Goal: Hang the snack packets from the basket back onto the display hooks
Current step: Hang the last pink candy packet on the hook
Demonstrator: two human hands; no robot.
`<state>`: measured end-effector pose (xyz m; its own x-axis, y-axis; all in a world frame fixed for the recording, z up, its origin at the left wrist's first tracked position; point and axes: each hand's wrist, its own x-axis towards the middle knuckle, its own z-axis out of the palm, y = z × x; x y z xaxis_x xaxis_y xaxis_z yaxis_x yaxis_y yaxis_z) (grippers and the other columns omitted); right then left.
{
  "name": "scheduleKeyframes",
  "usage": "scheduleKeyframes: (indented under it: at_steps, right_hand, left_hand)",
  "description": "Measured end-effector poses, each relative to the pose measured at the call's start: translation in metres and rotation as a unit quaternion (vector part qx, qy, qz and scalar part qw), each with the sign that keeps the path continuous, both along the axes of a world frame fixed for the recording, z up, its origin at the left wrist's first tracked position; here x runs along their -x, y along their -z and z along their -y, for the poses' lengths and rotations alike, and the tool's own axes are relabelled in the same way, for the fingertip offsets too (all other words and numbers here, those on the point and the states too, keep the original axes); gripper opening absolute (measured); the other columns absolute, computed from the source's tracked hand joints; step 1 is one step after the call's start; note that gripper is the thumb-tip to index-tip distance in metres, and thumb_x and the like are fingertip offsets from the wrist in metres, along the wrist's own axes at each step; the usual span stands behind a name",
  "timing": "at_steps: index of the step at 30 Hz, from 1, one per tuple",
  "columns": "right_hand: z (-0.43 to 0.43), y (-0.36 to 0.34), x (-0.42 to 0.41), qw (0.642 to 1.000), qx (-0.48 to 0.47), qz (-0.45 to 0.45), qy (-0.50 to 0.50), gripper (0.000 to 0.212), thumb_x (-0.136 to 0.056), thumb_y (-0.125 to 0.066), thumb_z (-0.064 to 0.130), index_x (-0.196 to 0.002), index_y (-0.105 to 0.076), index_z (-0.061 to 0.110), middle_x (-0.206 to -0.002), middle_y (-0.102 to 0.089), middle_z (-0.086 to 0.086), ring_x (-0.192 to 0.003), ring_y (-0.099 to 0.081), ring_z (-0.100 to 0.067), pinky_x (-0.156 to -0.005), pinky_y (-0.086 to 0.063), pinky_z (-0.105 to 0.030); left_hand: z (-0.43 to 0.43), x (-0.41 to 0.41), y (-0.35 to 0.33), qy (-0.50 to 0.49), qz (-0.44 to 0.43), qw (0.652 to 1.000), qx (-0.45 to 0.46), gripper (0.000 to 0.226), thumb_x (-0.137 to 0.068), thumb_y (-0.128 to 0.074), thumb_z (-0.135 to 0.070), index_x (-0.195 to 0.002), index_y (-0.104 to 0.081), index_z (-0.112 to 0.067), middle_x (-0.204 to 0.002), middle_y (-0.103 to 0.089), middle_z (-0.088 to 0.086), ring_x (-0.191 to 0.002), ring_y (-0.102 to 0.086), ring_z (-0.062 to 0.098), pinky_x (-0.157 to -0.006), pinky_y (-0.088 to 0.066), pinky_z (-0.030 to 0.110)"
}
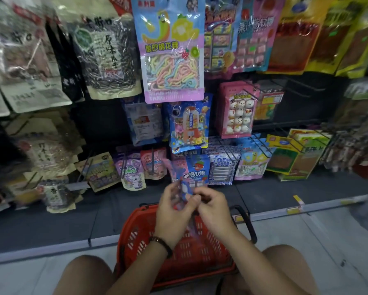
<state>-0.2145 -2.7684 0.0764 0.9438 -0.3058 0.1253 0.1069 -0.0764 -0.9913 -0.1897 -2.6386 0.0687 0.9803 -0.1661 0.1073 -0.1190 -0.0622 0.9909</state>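
Two knees [87, 273] flank one red basket [136, 237] on the floor. Above it the left hand [174, 211] and right hand [213, 209] both pinch, fingers curled, the lower edge of one blue packet [195, 171] — blurred, raised before the bottom row of display hooks [152, 162]. Gripped so low, its top may flop and miss the hook or knock neighbouring packets loose — any packets left in the basket are hidden.
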Motion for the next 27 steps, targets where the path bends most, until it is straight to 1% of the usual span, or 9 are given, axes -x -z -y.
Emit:
scheduleKeyframes:
  at_steps: [3, 7, 11, 15, 17, 20, 23, 25, 27]
  right_hand:
    - [-0.004, 0.004, 0.002, 0.998, 0.054, 0.011, -0.008, 0.015, -0.09, -0.082, 0.007, -0.099, -0.085, 0.019, -0.101, -0.073, -0.007, -0.089, -0.072, -0.001, -0.084, -0.055, -0.02]
    - [0.008, 0.012, -0.002, 0.994, 0.105, -0.021, -0.032, 0.025, -0.088, -0.084, 0.023, -0.111, -0.082, 0.032, -0.11, -0.065, 0.0, -0.093, -0.072, -0.008, -0.089, -0.061, -0.029]
    - [0.041, 0.021, -0.018, 0.986, 0.106, -0.073, 0.105, 0.047, -0.076, -0.085, 0.047, -0.116, -0.06, 0.043, -0.112, -0.061, 0.003, -0.093, -0.068, -0.016, -0.085, -0.06, -0.037]
    - [0.072, 0.013, -0.035, 0.987, 0.027, -0.123, 0.104, 0.052, -0.092, -0.082, 0.035, -0.132, -0.05, 0.036, -0.116, -0.067, 0.008, -0.094, -0.073, -0.014, -0.076, -0.06, -0.034]
    - [0.082, 0.014, -0.044, 0.992, -0.025, -0.103, 0.062, 0.029, -0.098, -0.076, 0.023, -0.125, -0.064, 0.023, -0.103, -0.076, -0.001, -0.08, -0.076, -0.024, -0.063, -0.06, -0.035]
    - [0.092, 0.023, -0.056, 0.993, -0.064, -0.088, 0.047, 0.005, -0.101, -0.071, 0.01, -0.105, -0.071, 0.013, -0.087, -0.075, -0.009, -0.071, -0.074, -0.028, -0.07, -0.064, -0.042]
    - [0.097, 0.034, -0.067, 0.991, -0.085, -0.094, 0.05, 0.018, -0.102, -0.069, 0.007, -0.085, -0.062, 0.008, -0.081, -0.07, -0.01, -0.076, -0.075, -0.027, -0.078, -0.066, -0.045]
    - [0.099, 0.043, -0.072, 0.989, -0.105, -0.093, 0.045, 0.026, -0.102, -0.067, 0.006, -0.079, -0.056, 0.008, -0.076, -0.067, -0.007, -0.084, -0.075, -0.03, -0.086, -0.066, -0.045]
    - [0.1, 0.055, -0.078, 0.988, -0.114, -0.096, 0.046, 0.025, -0.103, -0.066, 0.006, -0.081, -0.054, 0.006, -0.08, -0.065, -0.011, -0.095, -0.076, -0.034, -0.092, -0.065, -0.043]
  left_hand:
    - [0.001, -0.008, -0.002, 0.002, -0.005, 0.999, 0.046, 0.033, -0.098, -0.074, -0.009, -0.128, -0.066, -0.021, -0.12, -0.079, -0.003, -0.113, -0.075, 0.016, -0.096, -0.06, 0.034]
    - [-0.01, -0.027, 0.007, -0.044, -0.035, 0.998, 0.004, 0.021, -0.106, -0.06, -0.01, -0.11, -0.075, -0.025, -0.096, -0.081, -0.009, -0.083, -0.071, 0.006, -0.081, -0.056, 0.04]
    - [-0.016, -0.041, 0.004, 0.002, -0.045, 0.999, -0.028, 0.022, -0.109, -0.056, -0.013, -0.117, -0.073, -0.024, -0.096, -0.081, -0.015, -0.077, -0.07, -0.002, -0.071, -0.056, 0.026]
    - [-0.017, -0.058, 0.002, 0.035, -0.043, 0.998, -0.037, 0.025, -0.11, -0.054, -0.011, -0.121, -0.069, -0.027, -0.083, -0.077, -0.024, -0.067, -0.067, -0.007, -0.06, -0.055, 0.017]
    - [-0.016, -0.067, 0.003, 0.043, -0.037, 0.997, -0.054, 0.025, -0.11, -0.054, -0.011, -0.121, -0.069, -0.028, -0.079, -0.076, -0.026, -0.066, -0.067, -0.008, -0.06, -0.054, 0.015]
    - [-0.012, -0.082, 0.008, 0.038, -0.042, 0.996, -0.076, 0.021, -0.109, -0.057, -0.02, -0.116, -0.071, -0.034, -0.09, -0.079, -0.022, -0.08, -0.07, -0.002, -0.07, -0.057, 0.02]
    - [-0.009, -0.1, 0.023, 0.025, -0.027, 0.989, -0.141, 0.023, -0.11, -0.055, -0.035, -0.115, -0.075, -0.024, -0.104, -0.076, -0.009, -0.097, -0.07, 0.011, -0.088, -0.057, 0.032]
    - [-0.005, -0.11, 0.03, 0.012, -0.013, 0.985, -0.169, 0.024, -0.11, -0.055, -0.031, -0.119, -0.076, -0.022, -0.108, -0.075, -0.008, -0.101, -0.067, 0.004, -0.085, -0.05, 0.018]
    - [0.001, -0.119, 0.039, 0.006, -0.016, 0.985, -0.173, 0.02, -0.11, -0.055, -0.028, -0.116, -0.074, -0.027, -0.106, -0.074, -0.011, -0.101, -0.066, 0.002, -0.082, -0.047, 0.02]
